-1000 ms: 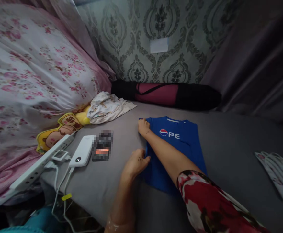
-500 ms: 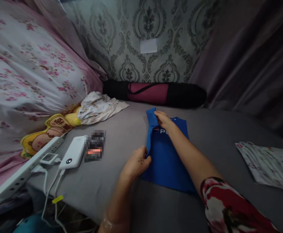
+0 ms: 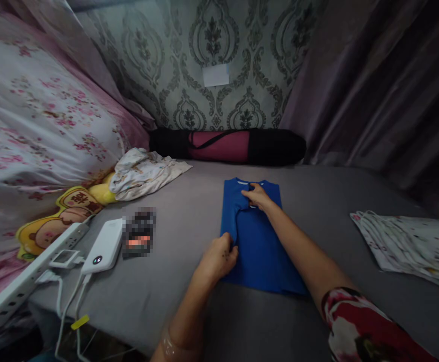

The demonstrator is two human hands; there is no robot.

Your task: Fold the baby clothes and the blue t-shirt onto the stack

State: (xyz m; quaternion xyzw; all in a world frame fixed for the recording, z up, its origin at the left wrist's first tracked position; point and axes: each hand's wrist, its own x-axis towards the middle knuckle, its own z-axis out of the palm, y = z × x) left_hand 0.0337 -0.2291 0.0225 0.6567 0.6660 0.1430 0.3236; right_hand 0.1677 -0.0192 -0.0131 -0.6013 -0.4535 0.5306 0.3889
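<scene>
A blue T-shirt (image 3: pixel 259 251) lies on the grey sheet in front of me, its left side turned inward over the front. My left hand (image 3: pixel 221 257) pinches the folded layer near the lower left edge. Higher up, near the neckline, my right hand (image 3: pixel 257 196) grips the turned-in cloth between thumb and fingers. The print on the chest is mostly covered by the fold and my right hand.
A folded stack of patterned cloth (image 3: pixel 408 246) lies at the right. At the left are a white power bank (image 3: pixel 104 246), a power strip (image 3: pixel 34 281), a plush cushion (image 3: pixel 49 226) and a crumpled white cloth (image 3: pixel 144 173). A black and maroon long bag (image 3: pixel 219 146) lies along the wall.
My right hand has brought the T-shirt's left side inward and down onto the front, covering most of the print. My left hand still holds the lower left edge. The view has shifted slightly right.
</scene>
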